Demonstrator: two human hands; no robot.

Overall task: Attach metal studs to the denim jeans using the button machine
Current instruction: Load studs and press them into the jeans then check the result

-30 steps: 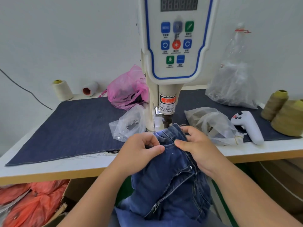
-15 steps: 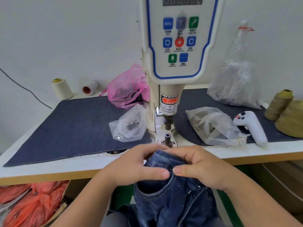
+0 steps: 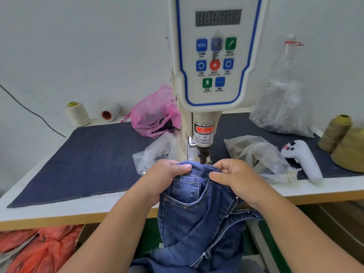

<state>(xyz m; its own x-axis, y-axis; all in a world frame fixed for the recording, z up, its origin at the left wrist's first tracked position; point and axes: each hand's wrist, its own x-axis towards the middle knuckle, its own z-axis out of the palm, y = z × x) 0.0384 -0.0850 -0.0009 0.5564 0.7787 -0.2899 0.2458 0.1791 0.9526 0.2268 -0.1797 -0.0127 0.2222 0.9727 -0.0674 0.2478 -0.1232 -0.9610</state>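
Observation:
Blue denim jeans (image 3: 197, 213) hang over the table's front edge, front pocket facing me, with small metal studs at the pocket corners. My left hand (image 3: 163, 178) grips the waistband on the left. My right hand (image 3: 234, 178) pinches it on the right. Between them the waistband's top edge lies under the dark punch (image 3: 203, 154) of the white button machine (image 3: 214, 62). The lower die is hidden by the denim.
A denim mat (image 3: 94, 160) covers the table. Clear bags of parts (image 3: 157, 152) (image 3: 256, 154) flank the machine; a pink bag (image 3: 155, 115) and a large clear bag (image 3: 283, 111) sit behind. A white handheld controller (image 3: 303, 158) and thread cones (image 3: 346, 142) (image 3: 76, 113) stand at the sides.
Both hands have pushed the jeans forward again, from off the die to under the punch, now with the pocket side up. The lower die, visible half a second ago, is covered.

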